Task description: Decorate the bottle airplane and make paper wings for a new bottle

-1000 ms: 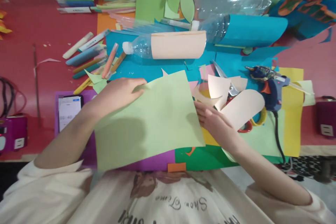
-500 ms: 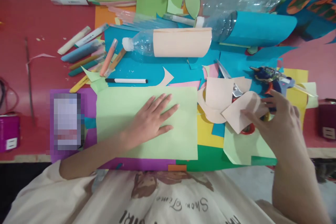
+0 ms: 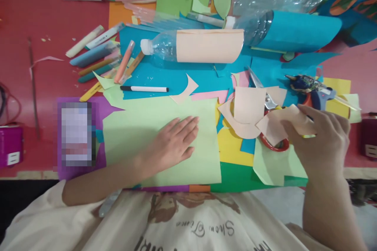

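Observation:
My left hand (image 3: pixel 172 143) lies flat, fingers stretched out, on a light green sheet of paper (image 3: pixel 129 133). On the right, my right hand (image 3: pixel 325 141) pinches a peach paper piece (image 3: pixel 275 123) between thumb and fingers, and the piece bends in the grip. Beneath that piece are scissors with a red handle (image 3: pixel 278 148), partly covered by paper. A square peach piece (image 3: pixel 249 104) lies beside it, over a curved peach offcut (image 3: pixel 243 130).
A clear bottle wrapped in peach paper (image 3: pixel 209 46) lies behind the sheet, near a blue-wrapped bottle (image 3: pixel 303 31). A glue gun (image 3: pixel 319 92) rests at right. Markers (image 3: pixel 91 55) and a black-capped pen (image 3: pixel 145 89) lie left. A blurred phone (image 3: pixel 75 133) sits at far left.
My right hand has closed on the peach piece, which is now bent up at its right side. My left hand and the green sheet have shifted slightly toward my body.

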The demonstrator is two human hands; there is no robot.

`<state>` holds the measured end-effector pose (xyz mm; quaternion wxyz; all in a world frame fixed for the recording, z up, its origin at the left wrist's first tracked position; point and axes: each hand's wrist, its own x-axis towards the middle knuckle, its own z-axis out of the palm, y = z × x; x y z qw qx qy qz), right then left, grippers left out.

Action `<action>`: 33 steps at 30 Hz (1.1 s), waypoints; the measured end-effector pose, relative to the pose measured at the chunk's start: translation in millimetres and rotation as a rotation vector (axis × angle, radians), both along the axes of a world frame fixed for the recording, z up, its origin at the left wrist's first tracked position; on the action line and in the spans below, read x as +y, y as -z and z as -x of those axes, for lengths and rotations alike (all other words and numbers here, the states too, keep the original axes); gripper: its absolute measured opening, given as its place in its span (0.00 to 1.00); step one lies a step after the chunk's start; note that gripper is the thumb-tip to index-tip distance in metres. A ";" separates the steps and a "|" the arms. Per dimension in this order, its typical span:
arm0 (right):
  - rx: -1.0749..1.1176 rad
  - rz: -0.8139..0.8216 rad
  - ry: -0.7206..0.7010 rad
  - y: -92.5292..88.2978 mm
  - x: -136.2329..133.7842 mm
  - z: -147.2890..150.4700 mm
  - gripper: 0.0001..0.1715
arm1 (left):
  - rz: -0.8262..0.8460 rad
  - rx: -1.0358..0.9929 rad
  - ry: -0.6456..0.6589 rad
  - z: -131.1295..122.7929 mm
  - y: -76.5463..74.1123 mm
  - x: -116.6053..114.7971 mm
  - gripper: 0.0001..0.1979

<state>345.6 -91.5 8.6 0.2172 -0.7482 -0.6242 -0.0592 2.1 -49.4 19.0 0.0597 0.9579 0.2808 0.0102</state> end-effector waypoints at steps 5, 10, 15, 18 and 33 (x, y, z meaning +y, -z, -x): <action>0.475 -0.156 0.026 -23.7 8.2 15.9 0.23 | -0.069 0.032 -0.014 -9.7 7.7 6.8 0.21; 0.656 0.117 -0.233 -50.8 45.2 22.3 0.25 | -0.109 -0.036 0.028 -12.9 18.7 11.6 0.22; 0.957 0.295 -0.365 -48.9 95.5 39.8 0.31 | -0.140 -0.076 0.065 -11.5 21.2 10.3 0.20; 0.916 0.375 -0.450 -31.4 110.8 68.9 0.26 | -0.130 -0.103 0.061 -11.8 21.1 8.0 0.18; 0.075 0.121 -0.644 -13.3 32.5 83.6 0.11 | 0.008 -0.040 0.010 -15.9 22.0 10.1 0.31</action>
